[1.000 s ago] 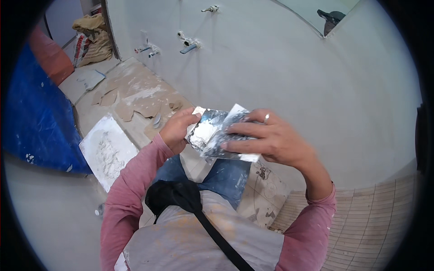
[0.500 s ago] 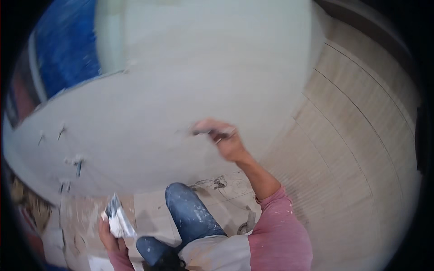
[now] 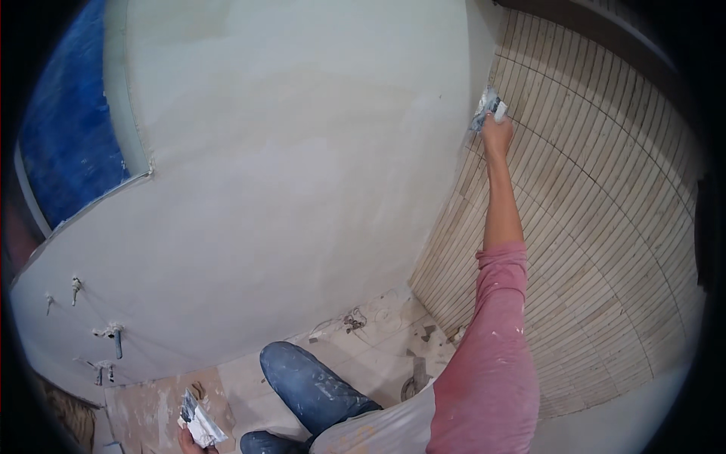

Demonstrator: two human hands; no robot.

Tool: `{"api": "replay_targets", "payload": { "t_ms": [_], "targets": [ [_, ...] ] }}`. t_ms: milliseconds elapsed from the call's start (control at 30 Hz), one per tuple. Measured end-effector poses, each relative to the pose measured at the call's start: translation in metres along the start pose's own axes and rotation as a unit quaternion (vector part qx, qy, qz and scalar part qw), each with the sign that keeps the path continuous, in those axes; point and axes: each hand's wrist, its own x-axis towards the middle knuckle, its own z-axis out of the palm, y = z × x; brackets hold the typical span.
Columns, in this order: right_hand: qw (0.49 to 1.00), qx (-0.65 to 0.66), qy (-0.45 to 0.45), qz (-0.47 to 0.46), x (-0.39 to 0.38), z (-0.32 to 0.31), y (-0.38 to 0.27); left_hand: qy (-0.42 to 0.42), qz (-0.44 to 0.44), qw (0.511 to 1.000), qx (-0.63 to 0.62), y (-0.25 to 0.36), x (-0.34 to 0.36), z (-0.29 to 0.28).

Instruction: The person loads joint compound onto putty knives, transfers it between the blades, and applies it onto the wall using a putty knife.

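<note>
At the far right, my right hand (image 3: 497,138) is closed around a putty knife (image 3: 485,107). Its smeared blade lies at the inside corner where the smooth white wall (image 3: 295,181) meets the ribbed beige wall (image 3: 582,166); whether it presses on the surface is hard to tell. Low at the left, partly cut off by the lower edge, my left hand (image 3: 195,445) grips a wide putty knife (image 3: 213,431). White putty (image 3: 201,426) is heaped on that blade. Faint damp-looking patches show on the white wall.
Pipe stubs (image 3: 113,333) stick out of the wall at the lower left. A blue covered opening (image 3: 72,129) is at the upper left. Cables (image 3: 354,321) and debris lie on the floor by the wall, and a smeared board (image 3: 151,401) near my left hand. My knees are bent below.
My right arm has swung from the middle of the white wall up and right to the corner, its putty knife along. The view has turned right. My left hand still holds its loaded knife.
</note>
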Motion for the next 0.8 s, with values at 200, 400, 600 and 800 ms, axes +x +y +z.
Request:
{"api": "replay_targets", "payload": {
  "t_ms": [200,400,600,800],
  "targets": [
    [0.993,-0.115,0.025,-0.004,0.019,0.021,0.016,0.052,-0.047,0.997,0.023,-0.001,0.003,0.019],
    [0.982,-0.183,0.012,0.042,0.009,0.039,0.028,-0.012,-0.062,0.998,-0.006,-0.009,0.010,0.000],
    [0.980,-0.171,0.083,0.051,-0.007,0.071,-0.001,0.034,-0.056,0.997,0.045,-0.006,-0.002,0.007],
    [0.965,-0.129,0.119,-0.196,-0.128,0.103,-0.107,0.056,-0.073,0.996,0.017,-0.001,-0.003,0.009]
  ]
}}
